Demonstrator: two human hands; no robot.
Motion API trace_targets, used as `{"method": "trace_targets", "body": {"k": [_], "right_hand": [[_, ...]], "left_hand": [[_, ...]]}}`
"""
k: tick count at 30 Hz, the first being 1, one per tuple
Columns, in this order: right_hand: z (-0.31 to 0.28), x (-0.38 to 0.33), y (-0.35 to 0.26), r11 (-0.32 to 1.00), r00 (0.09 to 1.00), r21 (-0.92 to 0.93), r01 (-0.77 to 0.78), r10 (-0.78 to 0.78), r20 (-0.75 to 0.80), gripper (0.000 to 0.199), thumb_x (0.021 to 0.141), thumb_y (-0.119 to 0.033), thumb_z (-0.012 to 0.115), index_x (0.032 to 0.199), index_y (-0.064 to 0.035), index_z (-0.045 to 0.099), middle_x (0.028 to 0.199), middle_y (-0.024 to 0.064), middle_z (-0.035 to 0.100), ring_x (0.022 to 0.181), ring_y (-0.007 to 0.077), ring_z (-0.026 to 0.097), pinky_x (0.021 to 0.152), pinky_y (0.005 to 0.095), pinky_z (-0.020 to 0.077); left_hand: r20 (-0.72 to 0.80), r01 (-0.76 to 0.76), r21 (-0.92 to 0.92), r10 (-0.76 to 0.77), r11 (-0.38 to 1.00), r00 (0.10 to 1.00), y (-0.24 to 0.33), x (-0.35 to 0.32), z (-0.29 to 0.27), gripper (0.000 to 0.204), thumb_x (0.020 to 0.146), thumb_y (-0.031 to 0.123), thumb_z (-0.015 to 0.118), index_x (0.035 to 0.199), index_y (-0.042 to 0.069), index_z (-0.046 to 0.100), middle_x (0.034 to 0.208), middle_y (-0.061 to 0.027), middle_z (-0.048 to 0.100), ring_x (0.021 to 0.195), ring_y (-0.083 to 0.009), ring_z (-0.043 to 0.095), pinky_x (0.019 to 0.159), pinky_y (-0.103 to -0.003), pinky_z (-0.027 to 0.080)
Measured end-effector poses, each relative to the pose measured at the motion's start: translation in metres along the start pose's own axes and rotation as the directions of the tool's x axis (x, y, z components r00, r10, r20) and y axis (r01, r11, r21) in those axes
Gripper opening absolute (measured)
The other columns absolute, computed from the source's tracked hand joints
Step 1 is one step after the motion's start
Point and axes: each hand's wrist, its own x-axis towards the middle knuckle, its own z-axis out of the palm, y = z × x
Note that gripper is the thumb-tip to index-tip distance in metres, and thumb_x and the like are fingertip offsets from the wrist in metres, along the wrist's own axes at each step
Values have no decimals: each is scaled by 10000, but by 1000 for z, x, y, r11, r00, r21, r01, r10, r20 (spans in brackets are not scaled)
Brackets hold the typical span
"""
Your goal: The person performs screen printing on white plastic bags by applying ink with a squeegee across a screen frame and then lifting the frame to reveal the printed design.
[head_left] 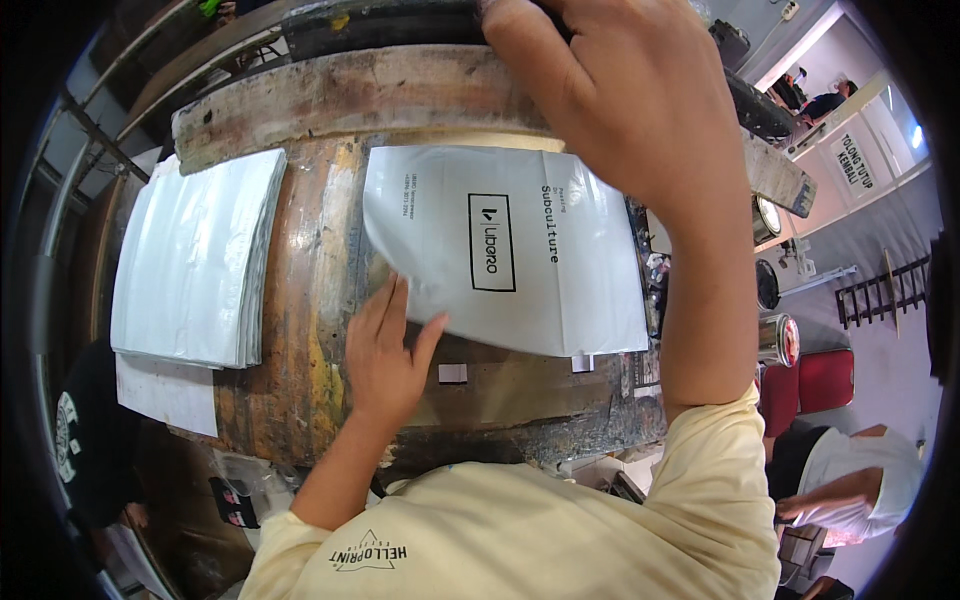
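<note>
A white plastic mailing bag point(585, 250) with black print lies on the stained worktable point(310, 250), its near left side curling up. My left hand point(390, 350) is at that lifted edge, fingers and thumb closed on it. My right hand point(630, 95) is raised high over the far side, close to the camera. Its fingers curl at the top rim of the picture, beside a dark bar point(390, 28); what they hold is hidden. Below that bar, a worn wooden beam point(370, 95) runs across the table's far side.
A stack of white bags point(190, 260) sits at the left, over a white sheet point(170, 390). Small white tabs point(453, 374) mark the near table. Cans point(778, 340) and a red chair point(825, 380) are at right. People stand at both sides.
</note>
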Motion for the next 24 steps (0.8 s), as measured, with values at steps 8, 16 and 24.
{"method": "trace_targets", "body": {"k": [8,16,24], "right_hand": [[6,-9,6,928,952,-283,243,-285,-116,373,1038,-363,619,926,-15,694,794,219,676,818,457,664,806,523,491],[12,-24,2,957,974,-246,154,-189,-122,373,1035,-378,629,995,-20,724,894,198,726,891,402,683,881,472,459],[13,-33,-3,954,976,-263,143,-181,-123,367,1019,-375,652,1017,-14,719,897,182,716,885,383,670,852,473,439]], "left_hand": [[-328,-3,-181,-58,983,943,29,38,-42,409,992,61,724,1387,-42,691,1194,-202,748,881,-263,740,746,-354,602],[-428,238,-355,-383,904,819,-97,31,-154,526,892,35,707,1412,-42,696,808,28,648,616,-37,502,560,-237,404],[-309,426,-448,-583,786,751,-294,50,-307,506,907,30,690,1391,-105,637,927,-44,725,686,-69,618,594,-229,464]]}}
